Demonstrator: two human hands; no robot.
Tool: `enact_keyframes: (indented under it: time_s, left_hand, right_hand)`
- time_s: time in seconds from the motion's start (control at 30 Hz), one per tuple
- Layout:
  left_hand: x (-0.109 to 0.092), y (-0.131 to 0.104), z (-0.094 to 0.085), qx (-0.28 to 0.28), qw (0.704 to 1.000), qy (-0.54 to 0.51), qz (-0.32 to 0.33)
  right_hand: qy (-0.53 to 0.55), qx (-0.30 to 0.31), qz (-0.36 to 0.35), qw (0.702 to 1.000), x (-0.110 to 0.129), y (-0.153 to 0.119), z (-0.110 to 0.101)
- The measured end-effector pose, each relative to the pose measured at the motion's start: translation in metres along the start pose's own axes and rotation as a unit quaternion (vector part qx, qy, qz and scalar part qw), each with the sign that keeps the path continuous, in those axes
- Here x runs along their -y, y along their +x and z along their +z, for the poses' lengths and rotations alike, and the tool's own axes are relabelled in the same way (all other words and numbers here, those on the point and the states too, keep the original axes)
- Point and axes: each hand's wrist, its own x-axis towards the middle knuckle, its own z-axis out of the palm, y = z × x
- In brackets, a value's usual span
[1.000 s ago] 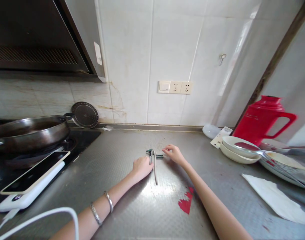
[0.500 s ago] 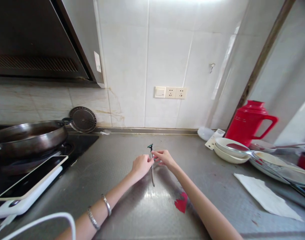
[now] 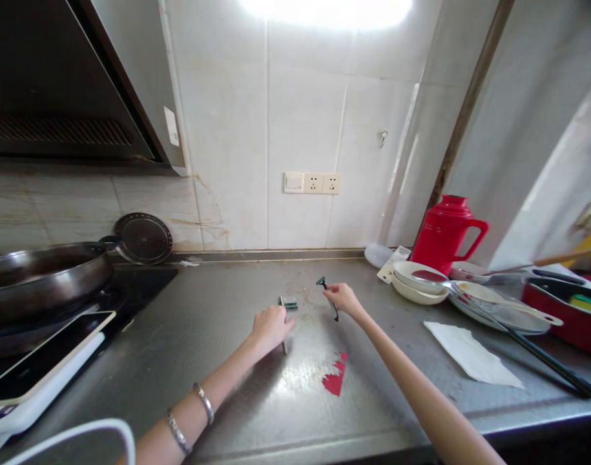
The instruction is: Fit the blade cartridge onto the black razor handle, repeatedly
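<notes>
A safety razor (image 3: 335, 312) with a dark handle and a green-black head is pinched in my right hand (image 3: 342, 298), head pointing up and left. It is held over the counter, right of centre. My left hand (image 3: 270, 326) is closed around a thin grey strip-like object (image 3: 284, 347), whose ends stick out above and below the fingers. A small green and whitish piece (image 3: 289, 303) shows just beyond these fingers; I cannot tell whether it belongs to the strip. A jagged red patch (image 3: 336, 379) lies on the metal counter (image 3: 237, 413), nearer than both hands.
On the left are a pan (image 3: 48, 274) on the stove and a phone (image 3: 48, 358) on a white device with a cable. A red thermos (image 3: 440, 232), stacked bowls (image 3: 416, 294), a white napkin (image 3: 474, 355) and a red container (image 3: 561, 310) stand or lie right.
My hands have come apart. The right one has moved rightward with the razor, while the left one keeps the grey strip. The view has turned slightly right.
</notes>
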Motion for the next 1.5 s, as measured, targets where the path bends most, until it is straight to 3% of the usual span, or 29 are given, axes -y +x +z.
enact_keyframes:
  time_s: [0.13, 0.27, 0.5, 0.7, 0.77, 0.87, 1.0, 1.17, 1.3, 1.5]
  left_hand:
    - [0.002, -0.004, 0.007, 0.015, 0.999, 0.025, -0.017]
    - [-0.001, -0.003, 0.015, 0.014, 0.999, 0.039, -0.016]
    - [-0.001, 0.000, 0.023, 0.014, 0.998, 0.055, -0.007]
    - [0.002, -0.001, 0.019, 0.001, 0.999, 0.048, -0.020]
    - [-0.002, -0.001, 0.014, -0.016, 0.999, 0.041, -0.016]
    - [-0.015, -0.001, 0.007, -0.037, 0.999, 0.024, 0.008]
    - [-0.039, -0.003, 0.005, -0.043, 0.998, 0.003, 0.038]
    - [-0.055, -0.006, 0.010, -0.043, 0.997, -0.021, 0.055]
    - [-0.053, -0.010, 0.009, -0.041, 0.994, -0.035, 0.096]
    - [-0.022, 0.004, 0.003, -0.073, 0.988, -0.038, 0.127]
  right_hand:
    - [-0.100, -0.006, 0.011, 0.995, -0.039, -0.003, -0.017]
    - [-0.167, 0.006, 0.021, 0.986, -0.057, -0.008, -0.017]
    - [-0.219, 0.009, 0.032, 0.975, -0.062, -0.011, -0.012]
    - [-0.232, -0.023, 0.023, 0.972, -0.053, -0.018, -0.018]
    - [-0.186, -0.036, -0.004, 0.982, -0.040, -0.021, -0.016]
    - [0.004, -0.002, -0.023, 1.000, -0.010, -0.029, -0.007]
    - [0.232, 0.079, 0.022, 0.969, 0.025, -0.040, 0.014]
    - [0.245, 0.065, 0.021, 0.967, 0.034, -0.044, 0.027]
    - [0.182, 0.050, -0.006, 0.982, 0.022, -0.039, 0.013]
    - [-0.031, -0.034, -0.026, 0.999, -0.025, -0.026, -0.039]
